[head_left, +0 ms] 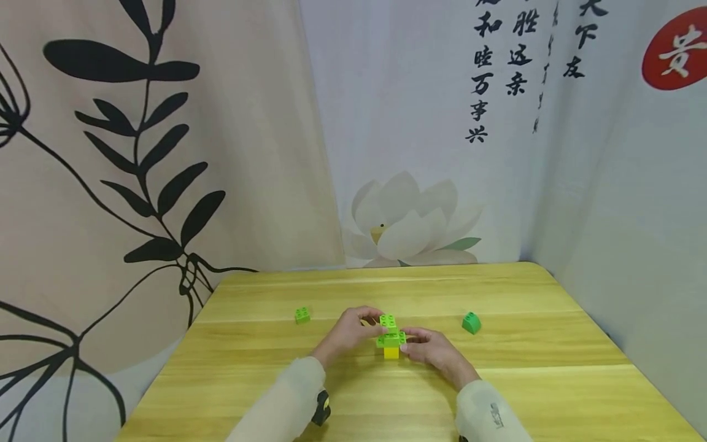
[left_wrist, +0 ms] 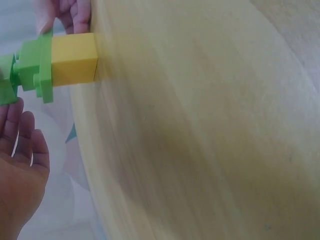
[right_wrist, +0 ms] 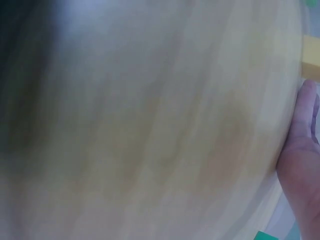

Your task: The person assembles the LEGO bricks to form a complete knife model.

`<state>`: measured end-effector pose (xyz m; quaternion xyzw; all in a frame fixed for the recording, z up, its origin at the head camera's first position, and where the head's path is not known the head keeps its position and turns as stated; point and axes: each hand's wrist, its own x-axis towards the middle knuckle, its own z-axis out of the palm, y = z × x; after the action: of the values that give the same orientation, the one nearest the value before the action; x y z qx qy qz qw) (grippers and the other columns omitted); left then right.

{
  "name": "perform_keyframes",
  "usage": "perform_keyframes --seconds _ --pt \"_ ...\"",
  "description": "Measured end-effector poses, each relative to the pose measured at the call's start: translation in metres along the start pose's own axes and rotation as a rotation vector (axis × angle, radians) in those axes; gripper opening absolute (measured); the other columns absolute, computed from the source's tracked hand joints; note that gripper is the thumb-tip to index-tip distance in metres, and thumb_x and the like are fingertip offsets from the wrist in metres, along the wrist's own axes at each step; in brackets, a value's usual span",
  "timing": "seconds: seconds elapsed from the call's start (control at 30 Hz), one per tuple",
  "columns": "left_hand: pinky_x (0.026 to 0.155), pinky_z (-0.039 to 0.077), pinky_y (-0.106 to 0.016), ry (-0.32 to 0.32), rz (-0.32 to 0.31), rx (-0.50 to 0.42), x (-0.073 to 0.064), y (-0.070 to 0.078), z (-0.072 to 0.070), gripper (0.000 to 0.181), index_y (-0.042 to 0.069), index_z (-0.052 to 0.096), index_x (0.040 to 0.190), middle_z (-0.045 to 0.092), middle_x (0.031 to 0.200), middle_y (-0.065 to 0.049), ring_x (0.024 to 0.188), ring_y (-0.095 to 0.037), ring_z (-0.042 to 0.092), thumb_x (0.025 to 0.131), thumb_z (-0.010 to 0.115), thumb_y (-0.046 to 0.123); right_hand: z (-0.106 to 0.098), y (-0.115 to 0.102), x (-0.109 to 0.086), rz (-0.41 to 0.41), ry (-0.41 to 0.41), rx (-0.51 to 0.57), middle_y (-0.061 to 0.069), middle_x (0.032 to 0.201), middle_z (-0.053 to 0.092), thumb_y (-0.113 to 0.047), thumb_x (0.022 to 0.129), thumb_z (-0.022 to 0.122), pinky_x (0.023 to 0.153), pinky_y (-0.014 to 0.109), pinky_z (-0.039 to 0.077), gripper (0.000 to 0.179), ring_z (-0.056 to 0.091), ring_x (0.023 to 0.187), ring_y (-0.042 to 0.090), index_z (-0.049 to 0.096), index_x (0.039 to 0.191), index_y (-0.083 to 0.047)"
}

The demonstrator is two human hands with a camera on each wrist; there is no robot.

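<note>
A small stack of toy building bricks stands upright between both hands near the middle of the table. Its base is a yellow brick [head_left: 391, 353], with a wider light green brick [head_left: 393, 341] above it. A light green brick [head_left: 388, 320] forms the top and looks slightly tilted in the left wrist view. My left hand [head_left: 353, 331] pinches this top brick from the left. From the right, my right hand [head_left: 433, 351] holds the stack at the wide green layer, thumb in front. The yellow brick [right_wrist: 312, 57] also shows by the right thumb in the right wrist view.
A loose light green brick [head_left: 302, 315] lies back left of the hands. At the back right lies a darker green brick with sloped sides [head_left: 472, 323]. The wooden table [head_left: 248, 374] reaches back to a printed curtain [head_left: 265, 153].
</note>
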<state>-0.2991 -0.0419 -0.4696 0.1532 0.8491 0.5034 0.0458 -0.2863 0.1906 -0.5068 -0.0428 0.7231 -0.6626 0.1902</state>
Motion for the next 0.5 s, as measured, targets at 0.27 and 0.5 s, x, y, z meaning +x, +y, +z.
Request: perform_keyframes --seconds 0.27,0.5 --pt "0.079 0.048 -0.035 -0.017 -0.008 0.026 -0.0012 0.0035 0.0043 0.027 0.019 0.073 0.111 0.065 0.102 0.008 0.098 -0.021 0.056 0.087 0.078 0.031 -0.0014 -0.0003 0.0 0.0 -0.007 -0.001 0.016 0.123 0.057 -0.018 0.086 0.079 0.089 0.035 0.053 0.059 0.062 0.099 0.021 0.056 0.137 -0.002" --pt "0.082 0.048 -0.036 -0.023 0.024 0.071 -0.0014 0.0062 0.0048 0.025 0.019 0.073 0.111 0.065 0.103 0.009 0.103 -0.023 0.056 0.088 0.078 0.029 -0.0014 -0.0002 0.0006 -0.001 0.0 -0.001 0.016 0.121 0.057 -0.016 0.086 0.079 0.089 0.037 0.053 0.059 0.063 0.097 0.021 0.056 0.138 -0.001"
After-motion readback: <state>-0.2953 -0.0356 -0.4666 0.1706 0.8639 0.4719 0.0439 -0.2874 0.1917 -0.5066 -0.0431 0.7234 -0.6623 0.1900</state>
